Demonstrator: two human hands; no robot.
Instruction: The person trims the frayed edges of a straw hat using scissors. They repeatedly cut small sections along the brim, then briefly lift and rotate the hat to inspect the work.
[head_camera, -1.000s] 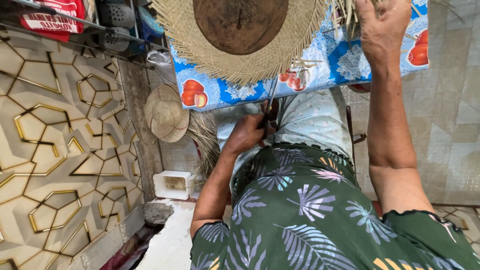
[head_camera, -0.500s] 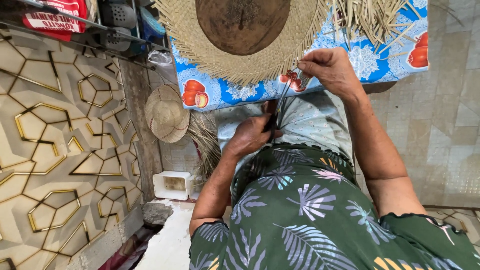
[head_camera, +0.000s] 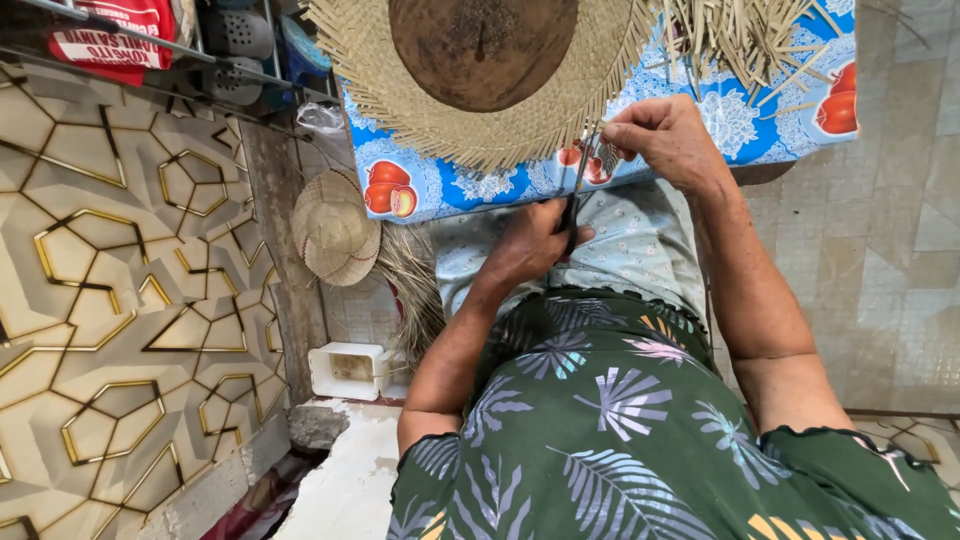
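So the right hand (head_camera: 668, 140) is pinching one end of a thin strip (head_camera: 578, 175) at the woven mat (head_camera: 400, 70) fringe on the counter (head_camera: 440, 185) while the left hand (head_camera: 530, 240) is gripping its lower end, looks like mid-weave, needing careful threading.

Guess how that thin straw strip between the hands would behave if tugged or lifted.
The strip is probably light and floppy: it is thin and runs taut only because the right hand and left hand pinch its ends. It may snap if yanked.
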